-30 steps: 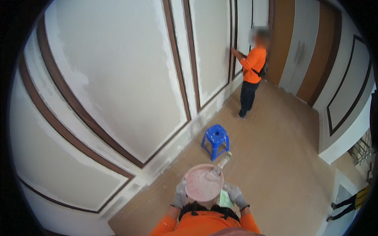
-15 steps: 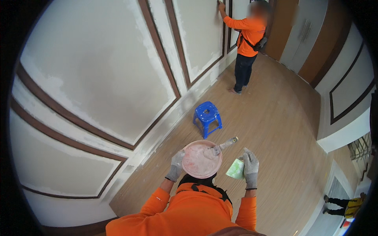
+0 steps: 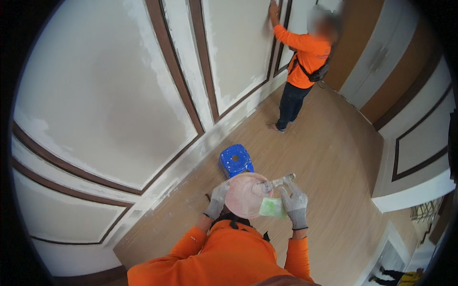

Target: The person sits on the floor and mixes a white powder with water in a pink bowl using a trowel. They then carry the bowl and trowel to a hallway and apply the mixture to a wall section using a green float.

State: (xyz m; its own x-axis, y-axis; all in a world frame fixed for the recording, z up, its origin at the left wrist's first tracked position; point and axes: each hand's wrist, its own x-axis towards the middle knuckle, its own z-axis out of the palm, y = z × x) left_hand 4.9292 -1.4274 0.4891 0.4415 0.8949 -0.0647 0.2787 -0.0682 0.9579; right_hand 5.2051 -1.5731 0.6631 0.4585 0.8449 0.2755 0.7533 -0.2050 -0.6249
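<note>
In a grey glove, my left hand (image 3: 219, 199) grips the left rim of a round pink basin (image 3: 234, 191) held in front of my body. Pale pink paste coats the inside of the basin. A paste-smeared putty knife (image 3: 279, 181) leans over its right rim, handle pointing outward. My right hand (image 3: 296, 204), also gloved, is closed on a flat green-and-white spreader (image 3: 272, 208) that overlaps the basin's lower right edge. The fingertips of this hand are close to the knife's handle; whether they touch it, I cannot tell.
A spattered blue plastic stool (image 3: 235, 160) stands just beyond the basin on the wood-look floor (image 3: 329, 190). Ahead, a co-worker (image 3: 310, 59) in orange reaches up to the panelled wall (image 3: 109, 90) on the left. Another person (image 3: 398, 276) is at the lower right.
My right hand has moved left and slightly up, bringing the spreader over the basin's edge and the fingers up to the knife's handle. The view has shifted, and the basin now overlaps the stool.
</note>
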